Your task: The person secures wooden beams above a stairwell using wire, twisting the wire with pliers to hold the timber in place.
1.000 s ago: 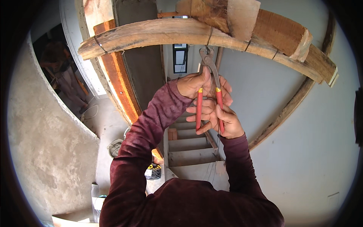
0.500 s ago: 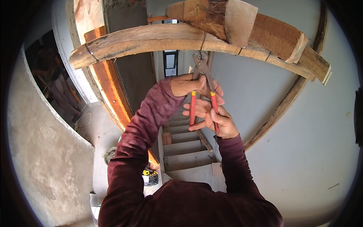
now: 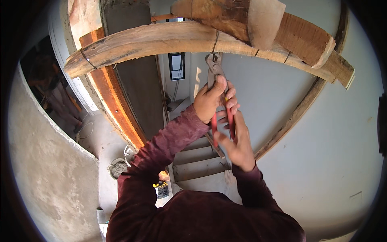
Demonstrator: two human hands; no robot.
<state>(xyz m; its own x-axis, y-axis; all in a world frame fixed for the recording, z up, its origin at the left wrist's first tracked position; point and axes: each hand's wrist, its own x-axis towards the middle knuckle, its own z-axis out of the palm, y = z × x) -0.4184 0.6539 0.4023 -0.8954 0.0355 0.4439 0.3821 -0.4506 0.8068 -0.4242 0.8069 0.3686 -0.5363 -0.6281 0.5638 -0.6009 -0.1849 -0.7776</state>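
Note:
Steel pincers (image 3: 216,66) with red handles stand upright in front of me, jaws at the top. Their jaws meet a dark tie wire (image 3: 216,38) that loops round a curved wooden beam (image 3: 161,43). My left hand (image 3: 210,97) is closed round the pincers just below the head, thumb along the front. Lower down, my right hand (image 3: 240,143) is at the red handles, its thumb across the front and its fingers partly hidden behind them. That hand is slightly blurred.
Thick timber blocks (image 3: 304,40) sit on the beam at the right. An orange-brown post (image 3: 115,101) rises at the left. Stairs (image 3: 197,157) descend below, beside a grey wall (image 3: 314,161). A bucket of mortar (image 3: 118,168) stands on the floor; a person (image 3: 60,92) is in the dark doorway.
My left hand has shifted slightly right and wraps more fully round the pincers. The handles have come closer together, and my right hand has turned and moved a little lower beside them.

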